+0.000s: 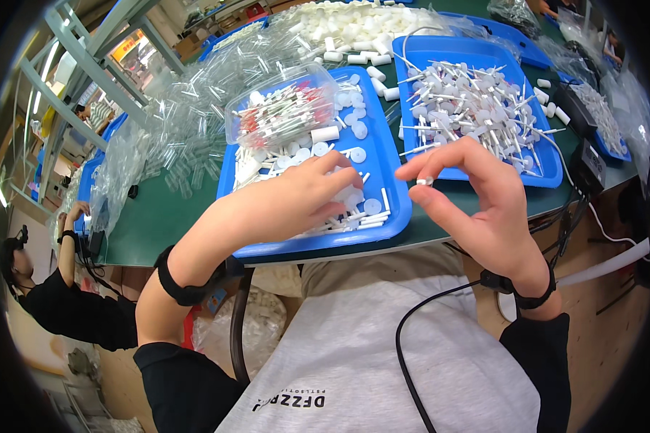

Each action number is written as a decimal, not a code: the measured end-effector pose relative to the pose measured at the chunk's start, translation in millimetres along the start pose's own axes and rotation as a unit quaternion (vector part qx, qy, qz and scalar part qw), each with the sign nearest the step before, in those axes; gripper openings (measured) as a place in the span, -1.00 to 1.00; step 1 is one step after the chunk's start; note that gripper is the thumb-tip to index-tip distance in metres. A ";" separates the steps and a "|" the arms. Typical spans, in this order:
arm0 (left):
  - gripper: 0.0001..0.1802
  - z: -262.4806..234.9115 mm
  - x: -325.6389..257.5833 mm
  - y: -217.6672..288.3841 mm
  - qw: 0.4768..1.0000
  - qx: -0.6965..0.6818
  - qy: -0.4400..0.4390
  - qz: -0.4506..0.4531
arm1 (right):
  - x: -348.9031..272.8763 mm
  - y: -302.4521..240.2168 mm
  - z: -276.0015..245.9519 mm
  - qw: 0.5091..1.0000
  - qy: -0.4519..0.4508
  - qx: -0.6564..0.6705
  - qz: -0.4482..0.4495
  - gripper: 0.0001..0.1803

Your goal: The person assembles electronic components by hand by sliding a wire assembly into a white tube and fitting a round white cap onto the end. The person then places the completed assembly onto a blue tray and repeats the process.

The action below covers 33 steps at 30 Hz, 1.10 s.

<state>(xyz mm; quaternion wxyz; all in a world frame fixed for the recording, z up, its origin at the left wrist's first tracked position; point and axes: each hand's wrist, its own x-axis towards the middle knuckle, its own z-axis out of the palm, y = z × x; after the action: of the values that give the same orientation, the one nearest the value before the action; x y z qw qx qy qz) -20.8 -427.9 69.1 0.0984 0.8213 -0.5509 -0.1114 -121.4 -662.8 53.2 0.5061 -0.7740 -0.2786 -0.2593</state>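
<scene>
My left hand (296,195) is over the near part of a blue tray (388,144), thumb and fingers apart and curved down among loose pieces. Beneath its fingertips lie translucent white discs (372,206) and short white rods (385,200). I cannot see anything held in it. Just right of that tray, my right hand (477,206) is raised, pinching a small white piece (425,181) between thumb and index finger. Only the end of this piece shows, so its full shape is hidden.
A clear plastic box (282,108) of red and white sticks rests on the tray. Another blue tray (549,162) holds white rods with discs. Behind are clear tubes (195,108) and heaped white cylinders (361,25). Cables run along the right; a co-worker (65,303) is at the left.
</scene>
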 end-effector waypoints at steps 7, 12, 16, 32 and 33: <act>-0.83 -0.5 -3.6 17.7 0.993 -0.030 0.074 -0.089 | 0.2 -10.3 -4.7 0.994 -0.036 0.003 0.105 -0.81; -0.82 15.4 -7.9 14.3 0.969 0.114 0.217 -0.040 | 2.0 -6.4 -6.8 0.988 -0.043 0.010 0.146 -0.85; -0.82 14.8 -10.8 17.7 0.944 0.040 0.311 -0.098 | 0.2 -1.4 -7.5 0.986 -0.049 0.037 0.152 -0.84; -0.70 58.6 -36.4 47.5 0.717 -0.510 0.475 0.013 | -10.9 -9.4 5.8 0.993 -0.064 -0.099 -0.019 -0.79; -0.68 55.6 -36.5 54.2 0.682 -0.560 0.470 -0.007 | -11.3 -11.0 8.4 0.993 -0.065 -0.101 -0.022 -0.79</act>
<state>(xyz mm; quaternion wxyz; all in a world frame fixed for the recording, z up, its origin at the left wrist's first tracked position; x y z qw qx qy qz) -98.3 -416.5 34.1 0.7853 0.5610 -0.2618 0.0002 -136.1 -653.2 49.6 0.4005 -0.8299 -0.3006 -0.2461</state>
